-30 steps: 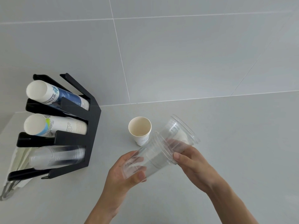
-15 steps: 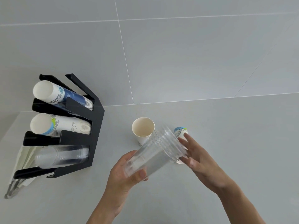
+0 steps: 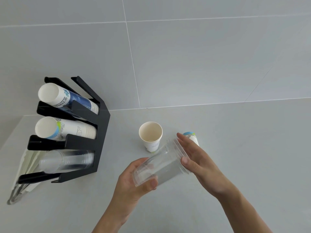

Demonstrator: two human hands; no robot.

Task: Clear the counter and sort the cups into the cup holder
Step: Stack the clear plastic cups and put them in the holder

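Where the frame cuts off both forearms at its lower edge, only the wrists and hands show. Nearest, the left hand [image 3: 134,184] has its grip wrapped around the base end of a stack of clear plastic cups [image 3: 159,165], thumb on the near side, fingers behind and partly seen through the plastic. The stack lies tilted, its rims pointing up and right; how many cups are nested in it cannot be counted, as the walls blur into one another. The right hand [image 3: 196,160] is flat and spread, its grip released, palm and fingers pressed against the rim end of that stack.

Just beyond, two paper cups stand on the grey table [image 3: 244,148]. One upright white paper cup [image 3: 151,136] is open upward and fully visible. A second paper cup [image 3: 191,137], with blue and green print, is mostly hidden behind the right hand's fingers, so its pose is hard to tell.

Farther left sits the black cup holder [image 3: 99,132] with three slots, each holding one lying stack: blue-printed paper cups [image 3: 67,98] in the far slot, white paper cups with green and blue print [image 3: 65,129] in the middle, clear cups [image 3: 67,160] in the near slot, faint against the frame. Under the holder's left side something pale and bag-like [image 3: 23,174] sticks out, indistinct.

Behind the table rises a grey tiled wall [image 3: 202,56].
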